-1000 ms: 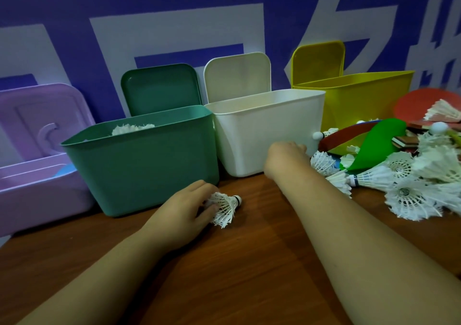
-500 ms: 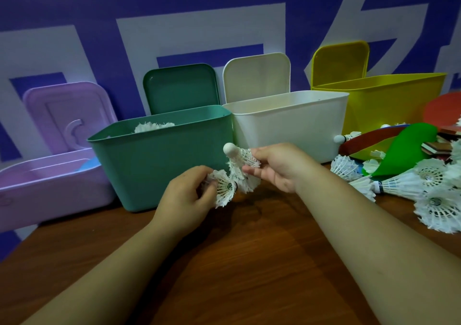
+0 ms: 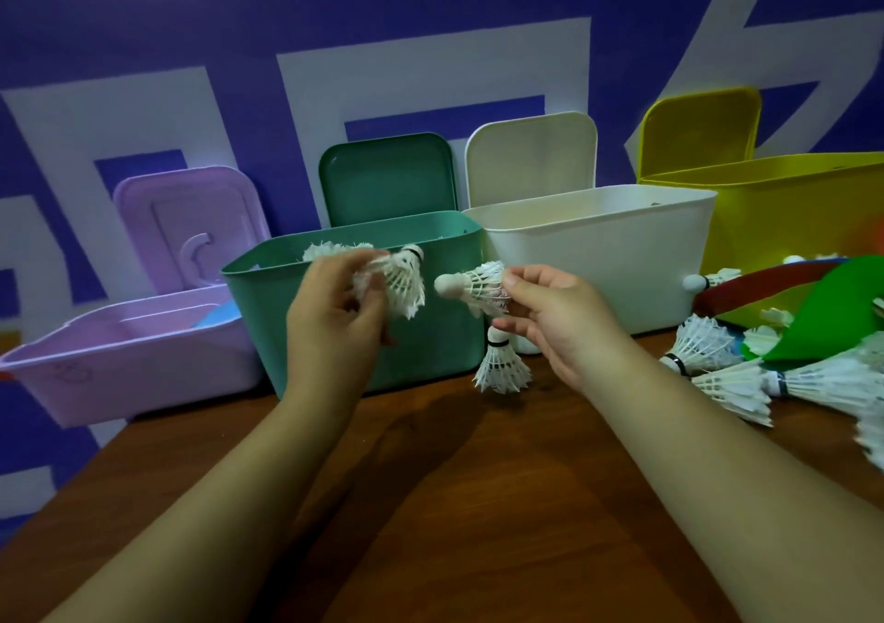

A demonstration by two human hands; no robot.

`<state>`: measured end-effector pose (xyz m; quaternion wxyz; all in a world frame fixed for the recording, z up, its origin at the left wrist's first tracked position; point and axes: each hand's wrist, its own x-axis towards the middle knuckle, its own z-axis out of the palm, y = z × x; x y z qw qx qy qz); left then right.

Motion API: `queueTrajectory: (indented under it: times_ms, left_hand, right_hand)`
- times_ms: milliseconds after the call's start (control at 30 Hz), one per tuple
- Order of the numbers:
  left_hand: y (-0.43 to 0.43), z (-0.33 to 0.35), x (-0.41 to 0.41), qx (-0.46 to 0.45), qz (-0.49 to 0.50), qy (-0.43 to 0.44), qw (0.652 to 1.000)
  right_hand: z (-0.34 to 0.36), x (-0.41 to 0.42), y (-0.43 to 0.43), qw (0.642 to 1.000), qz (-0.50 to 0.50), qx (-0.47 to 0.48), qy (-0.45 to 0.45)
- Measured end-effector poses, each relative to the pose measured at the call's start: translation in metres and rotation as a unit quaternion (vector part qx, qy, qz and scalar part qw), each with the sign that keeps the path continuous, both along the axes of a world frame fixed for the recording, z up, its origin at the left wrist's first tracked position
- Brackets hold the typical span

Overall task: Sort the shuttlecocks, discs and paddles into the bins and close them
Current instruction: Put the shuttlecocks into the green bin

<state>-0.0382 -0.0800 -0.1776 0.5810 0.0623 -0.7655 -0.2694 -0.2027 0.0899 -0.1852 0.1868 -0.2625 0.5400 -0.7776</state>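
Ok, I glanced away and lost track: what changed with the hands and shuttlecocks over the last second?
The left hand lifted the first shuttlecock from the table to the rim of the green bin. The right hand left the pile, took a second shuttlecock and raised it alongside; a third shuttlecock hangs just under that hand, held or falling, unclear. Bins, open lids and pile stayed put.

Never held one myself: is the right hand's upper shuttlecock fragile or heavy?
Likely very light: the right hand pinches the upper shuttlecock with fingertips. Its thin feather skirt looks easily crushed. Cone-shaped, it would probably roll in circles.
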Motion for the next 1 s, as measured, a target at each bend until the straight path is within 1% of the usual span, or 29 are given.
queueTrajectory:
  times_ms: [67,100,167,200,233,300,333,400,467,533,567,633,667,733,800,900,933,1000]
  left_hand:
    - [-0.003,0.017,0.001,0.04,0.001,0.046,0.998]
    - [-0.007,0.024,0.001,0.047,0.016,0.053,0.997]
    - [-0.016,0.036,-0.003,0.048,0.067,0.019,0.996]
    - [-0.02,0.04,-0.006,0.059,0.074,-0.005,0.995]
    - [-0.023,0.04,-0.009,0.08,0.063,-0.026,0.995]
    - [-0.02,0.036,-0.013,0.118,0.014,-0.036,0.992]
    - [-0.017,0.032,-0.013,0.113,0.004,-0.033,0.993]
    - [-0.019,0.021,-0.01,0.054,0.035,-0.035,0.997]
    - [-0.023,0.01,-0.005,-0.055,0.094,-0.047,0.993]
    - [-0.027,-0.004,0.0,-0.157,0.14,-0.078,0.975]
    - [-0.027,-0.011,0.003,-0.199,0.151,-0.107,0.962]
    - [-0.027,-0.023,0.008,-0.267,0.145,-0.179,0.936]
    - [-0.027,-0.028,0.009,-0.283,0.135,-0.21,0.926]
    - [-0.029,-0.033,0.007,-0.285,0.123,-0.243,0.919]
    - [-0.03,-0.036,0.003,-0.274,0.12,-0.242,0.923]
    - [-0.033,-0.04,-0.003,-0.272,0.116,-0.242,0.924]
    - [-0.035,-0.041,-0.004,-0.275,0.116,-0.244,0.923]
    - [-0.04,-0.042,-0.004,-0.279,0.116,-0.251,0.92]
  right_hand:
    - [-0.001,0.004,-0.003,1.0,-0.008,0.002,0.027]
    - [-0.001,0.006,-0.004,0.999,-0.013,0.008,0.044]
    - [-0.001,0.008,-0.004,0.997,-0.025,0.023,0.075]
    - [-0.002,0.009,-0.005,0.995,-0.031,0.03,0.086]
    - [-0.002,0.009,-0.005,0.995,-0.036,0.033,0.092]
    - [-0.002,0.007,-0.005,0.994,-0.044,0.031,0.092]
    - [-0.002,0.007,-0.006,0.995,-0.048,0.025,0.089]
    - [0.0,0.006,-0.004,0.995,-0.06,0.01,0.081]
    - [0.003,0.007,-0.001,0.993,-0.078,-0.007,0.084]
    - [0.006,0.009,0.002,0.99,-0.104,-0.021,0.097]
    - [0.007,0.01,0.003,0.987,-0.118,-0.026,0.106]
    - [0.01,0.015,0.006,0.981,-0.143,-0.032,0.127]
    - [0.011,0.017,0.007,0.977,-0.159,-0.028,0.142]
    - [0.012,0.023,0.01,0.965,-0.192,-0.016,0.178]
    - [0.012,0.03,0.01,0.953,-0.22,-0.012,0.207]
    - [0.018,0.038,0.002,0.929,-0.259,-0.036,0.261]
    - [0.023,0.04,-0.002,0.913,-0.273,-0.048,0.299]
    - [0.035,0.039,-0.015,0.861,-0.304,-0.058,0.404]
